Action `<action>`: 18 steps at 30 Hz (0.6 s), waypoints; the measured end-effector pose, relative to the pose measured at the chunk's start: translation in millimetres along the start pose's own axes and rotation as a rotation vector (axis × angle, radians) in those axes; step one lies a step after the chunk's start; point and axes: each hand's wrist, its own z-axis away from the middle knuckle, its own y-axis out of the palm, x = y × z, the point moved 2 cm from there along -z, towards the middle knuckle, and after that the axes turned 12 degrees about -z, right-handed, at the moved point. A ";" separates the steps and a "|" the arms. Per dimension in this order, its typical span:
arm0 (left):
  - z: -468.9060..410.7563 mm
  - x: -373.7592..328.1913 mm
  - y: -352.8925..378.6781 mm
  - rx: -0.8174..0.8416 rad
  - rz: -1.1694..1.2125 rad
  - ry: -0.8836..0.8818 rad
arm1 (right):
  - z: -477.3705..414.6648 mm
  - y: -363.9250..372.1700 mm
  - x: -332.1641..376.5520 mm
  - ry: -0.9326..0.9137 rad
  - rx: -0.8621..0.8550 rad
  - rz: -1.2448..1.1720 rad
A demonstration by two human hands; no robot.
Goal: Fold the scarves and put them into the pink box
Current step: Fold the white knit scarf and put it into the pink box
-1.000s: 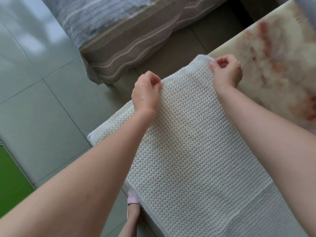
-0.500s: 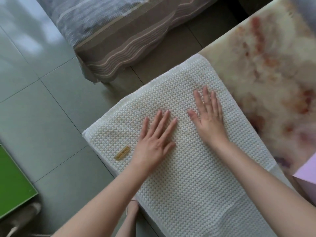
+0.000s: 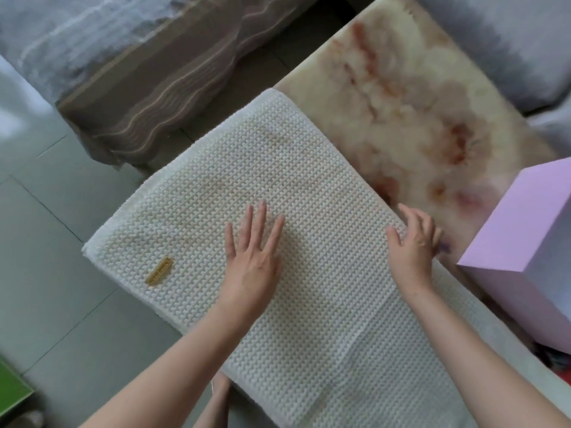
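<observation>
The scarf point(image 3: 278, 196) is a white knitted cloth lying flat in the centre of the frame; it runs from the upper centre to the bottom edge. Its right part rests on the tabletop point(image 3: 401, 103), which has a cream surface with reddish marbling; its left edge shows against the grey floor point(image 3: 61, 273) tiles. The cloth lies in at least two layers; the edge of the upper layer shows as a step in the lower centre. A small tan label point(image 3: 159, 271) sits on the scarf near its left corner.

The left hand point(image 3: 253, 251) lies palm down on the middle of the scarf; its fingers are straight and slightly spread, and it holds nothing. The right hand point(image 3: 414, 242) rests on the right edge of the scarf; its fingers are loosely extended, with the tips over the tabletop, and nothing is gripped.

The pink box point(image 3: 525, 242) stands on the tabletop at the right of the frame, just beside the right hand and the scarf's right edge; the scarf is outside the box; the box interior is not visible.

A striped brown and grey cover point(image 3: 139, 72) fills the upper left; a grey cushion point(image 3: 509, 41) occupies the upper right; a green object point(image 3: 12, 393) shows at the lower left corner.
</observation>
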 end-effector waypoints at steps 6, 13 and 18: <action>-21.5 -77.0 18.3 0.138 -0.055 0.160 | 8.7 -40.6 -67.7 0.158 0.028 -0.023; -35.2 -74.2 29.9 0.126 -0.136 0.123 | -12.6 -33.0 -62.2 0.164 -0.062 -0.076; -18.9 -95.7 22.1 0.115 -0.042 0.044 | 6.6 -35.7 -60.4 0.029 -0.033 0.022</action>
